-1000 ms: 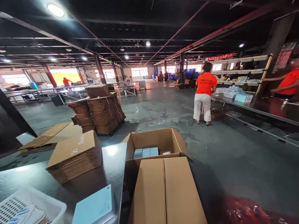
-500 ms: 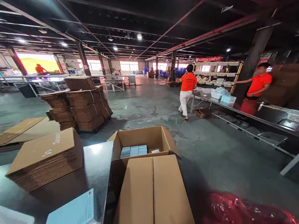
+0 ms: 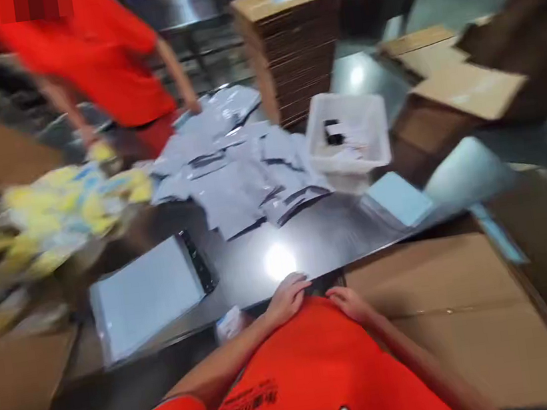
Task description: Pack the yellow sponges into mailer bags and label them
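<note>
Orange fabric of our own shirt (image 3: 298, 390) fills the bottom of the view, and our two hands reach past it to the near edge of the steel bench (image 3: 309, 244). Our left hand (image 3: 288, 299) lies flat with the fingers loosely spread, and our right hand (image 3: 348, 304) rests just beside it, fingertips on the rim; neither is pinching anything. One small clear packet (image 3: 229, 324) sits at the bench edge just beside the left hand, not touched.

Beyond the hands we count one lone grey mailer bag (image 3: 147, 299) with a black strip along one end, lying apart from a spread pile of grey mailer bags (image 3: 233, 170), too overlapped to count. Past the pile stand one white plastic basket (image 3: 347, 131) holding small dark items and one stack of flat cardboard sheets (image 3: 290, 48); one pale blue card (image 3: 398, 198) lies near the basket. To our right is one open cardboard carton (image 3: 460, 321). At the far side, one co-worker in a red-orange shirt (image 3: 83, 62) touches the pile with one hand (image 3: 195, 106). On the left lies one heap of yellow-and-white packets (image 3: 66, 205), too blurred to tell more.
</note>
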Demonstrator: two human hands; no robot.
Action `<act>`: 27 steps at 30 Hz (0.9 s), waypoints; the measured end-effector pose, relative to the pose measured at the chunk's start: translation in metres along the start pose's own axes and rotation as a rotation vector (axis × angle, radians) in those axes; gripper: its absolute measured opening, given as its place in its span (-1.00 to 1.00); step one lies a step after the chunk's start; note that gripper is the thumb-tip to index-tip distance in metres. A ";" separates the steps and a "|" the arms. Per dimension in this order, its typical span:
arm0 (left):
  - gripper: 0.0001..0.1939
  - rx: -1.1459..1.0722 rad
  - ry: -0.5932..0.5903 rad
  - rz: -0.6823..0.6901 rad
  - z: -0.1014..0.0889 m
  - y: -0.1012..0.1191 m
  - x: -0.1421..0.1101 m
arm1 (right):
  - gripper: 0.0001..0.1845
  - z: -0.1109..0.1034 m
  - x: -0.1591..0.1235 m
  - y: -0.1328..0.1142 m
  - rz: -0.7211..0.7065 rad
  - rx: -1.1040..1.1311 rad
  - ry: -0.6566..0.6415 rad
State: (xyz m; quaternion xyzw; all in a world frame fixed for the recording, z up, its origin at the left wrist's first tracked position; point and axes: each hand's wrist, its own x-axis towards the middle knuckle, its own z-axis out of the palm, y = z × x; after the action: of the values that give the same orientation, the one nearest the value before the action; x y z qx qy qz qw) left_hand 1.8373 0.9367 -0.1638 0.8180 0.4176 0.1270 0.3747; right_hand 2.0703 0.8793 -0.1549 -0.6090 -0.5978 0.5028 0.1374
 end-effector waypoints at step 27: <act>-0.47 0.143 0.492 -1.016 -0.192 -0.179 -0.101 | -0.68 0.143 0.234 -0.198 -0.545 -0.735 -0.513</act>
State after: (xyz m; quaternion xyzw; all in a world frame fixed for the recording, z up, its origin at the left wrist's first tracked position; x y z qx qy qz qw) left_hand 1.5692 1.0218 -0.1501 0.4839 0.8412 0.0889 0.2243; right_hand 1.7909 1.0684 -0.1733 -0.2964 -0.8861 0.3389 -0.1104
